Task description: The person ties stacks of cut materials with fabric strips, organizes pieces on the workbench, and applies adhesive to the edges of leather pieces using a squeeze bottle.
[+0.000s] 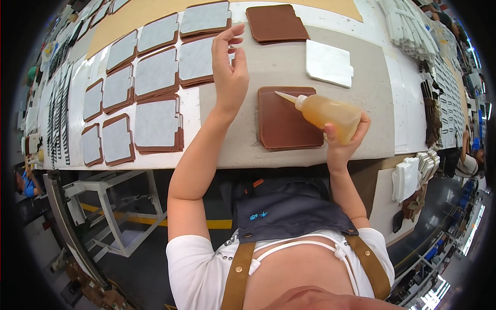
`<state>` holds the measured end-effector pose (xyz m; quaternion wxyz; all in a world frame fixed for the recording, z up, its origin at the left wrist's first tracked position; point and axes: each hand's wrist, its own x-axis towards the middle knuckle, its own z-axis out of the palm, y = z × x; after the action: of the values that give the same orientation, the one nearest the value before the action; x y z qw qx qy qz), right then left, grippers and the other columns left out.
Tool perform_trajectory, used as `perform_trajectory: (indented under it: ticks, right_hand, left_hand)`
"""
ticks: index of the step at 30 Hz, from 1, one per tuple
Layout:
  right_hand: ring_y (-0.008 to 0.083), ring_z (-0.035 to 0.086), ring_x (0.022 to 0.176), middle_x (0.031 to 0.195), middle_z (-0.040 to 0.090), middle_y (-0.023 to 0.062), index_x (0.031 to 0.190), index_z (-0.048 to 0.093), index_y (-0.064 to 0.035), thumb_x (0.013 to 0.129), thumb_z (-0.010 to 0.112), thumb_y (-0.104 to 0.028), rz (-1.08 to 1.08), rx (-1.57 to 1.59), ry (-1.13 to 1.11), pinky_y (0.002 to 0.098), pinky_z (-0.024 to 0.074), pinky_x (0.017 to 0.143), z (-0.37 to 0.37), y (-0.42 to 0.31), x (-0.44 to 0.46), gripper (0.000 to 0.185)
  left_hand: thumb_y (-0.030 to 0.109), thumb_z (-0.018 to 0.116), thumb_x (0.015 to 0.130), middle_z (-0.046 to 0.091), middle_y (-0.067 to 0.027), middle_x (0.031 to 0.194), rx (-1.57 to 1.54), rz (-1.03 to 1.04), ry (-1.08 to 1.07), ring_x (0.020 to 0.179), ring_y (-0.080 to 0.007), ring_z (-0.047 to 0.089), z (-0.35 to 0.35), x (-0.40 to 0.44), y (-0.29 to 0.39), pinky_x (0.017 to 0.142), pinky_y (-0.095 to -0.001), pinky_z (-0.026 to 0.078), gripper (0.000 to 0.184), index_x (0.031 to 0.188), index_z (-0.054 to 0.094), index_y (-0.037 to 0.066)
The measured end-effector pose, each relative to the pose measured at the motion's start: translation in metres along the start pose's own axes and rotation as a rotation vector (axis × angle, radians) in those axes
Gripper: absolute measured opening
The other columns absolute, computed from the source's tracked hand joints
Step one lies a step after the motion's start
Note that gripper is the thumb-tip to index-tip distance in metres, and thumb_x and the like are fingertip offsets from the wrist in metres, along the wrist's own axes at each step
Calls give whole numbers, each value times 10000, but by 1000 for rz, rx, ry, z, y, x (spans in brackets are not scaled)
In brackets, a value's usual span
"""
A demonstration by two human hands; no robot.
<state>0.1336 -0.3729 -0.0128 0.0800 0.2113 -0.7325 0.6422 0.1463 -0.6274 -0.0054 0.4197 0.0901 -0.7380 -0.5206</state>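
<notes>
My right hand (347, 137) is wrapped round a translucent squeeze bottle (325, 114) of amber liquid. The bottle lies tilted, its pointed nozzle (285, 96) over the upper part of a brown leather piece (289, 126). Whether the tip touches the leather I cannot tell. My left hand (231, 72) is raised with fingers apart and loosely bent, holding nothing. It hides part of a brown leather stack topped with a pale grey sheet (196, 59). Beyond it lies a stack of plain brown leather pieces (276, 23), with white pieces (329, 63) to the right.
Several leather stacks with pale sheets (157, 122) stand in rows at the left. A grey mat (369, 113) covers the middle of the table. White bundles (408, 26) lie at the far right, and dark strips (59, 113) at the far left. Other people are at both sides.
</notes>
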Motion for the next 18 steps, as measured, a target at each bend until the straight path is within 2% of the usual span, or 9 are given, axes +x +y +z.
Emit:
perform_trajectory:
  ticks: [3,6,9,12,14,17,18]
  right_hand:
    - [162,487,1036,1130,461,84,1206,351,-31,774,789,-325,-32,96,-12,313,402,947,16,-9,-2,682]
    - [176,497,1067,1163,482,108,1209,339,-33,765,800,-300,-68,146,-72,315,401,956,28,-11,-4,693]
    - [189,504,1094,1166,499,121,1205,350,-27,786,772,-353,-93,162,-79,309,396,963,38,-15,-4,678]
    - [235,525,1136,1204,509,147,1249,351,-21,821,742,-288,-20,185,-50,358,432,974,14,8,6,638]
    - [221,526,1141,1229,517,142,1308,376,-21,865,680,-345,228,625,10,365,432,983,12,-15,30,628]
    - [206,528,1139,1242,526,129,1319,404,-36,881,655,-361,275,782,41,351,449,966,-22,-5,63,601]
    - [219,519,1166,1263,520,130,1341,387,-29,870,656,-388,273,747,25,359,443,983,-35,1,71,651]
  left_hand:
    - [8,458,887,541,-53,1237,-4,-4,3,1074,-156,493,0,0,0,920,-297,398,364,1245,509,45]
    - [3,456,883,543,-54,1236,6,-4,-1,1073,-157,494,0,1,1,922,-297,398,369,1246,508,45]
    - [-5,452,880,543,-56,1234,20,-10,-8,1074,-159,494,-1,1,2,920,-295,400,374,1247,508,45]
    - [-10,446,878,545,-58,1229,-8,-14,6,1072,-160,494,-1,1,-1,923,-293,401,376,1245,510,45]
    - [-14,442,877,547,-59,1226,-23,-20,14,1069,-159,494,-1,1,-1,930,-292,400,377,1244,511,45]
    - [-35,433,858,548,-57,1212,-19,-19,19,1047,-158,497,0,1,3,920,-292,399,390,1230,518,43]
    - [-51,426,840,548,-55,1200,-16,-12,24,1029,-159,500,0,2,3,901,-293,400,401,1217,525,43]
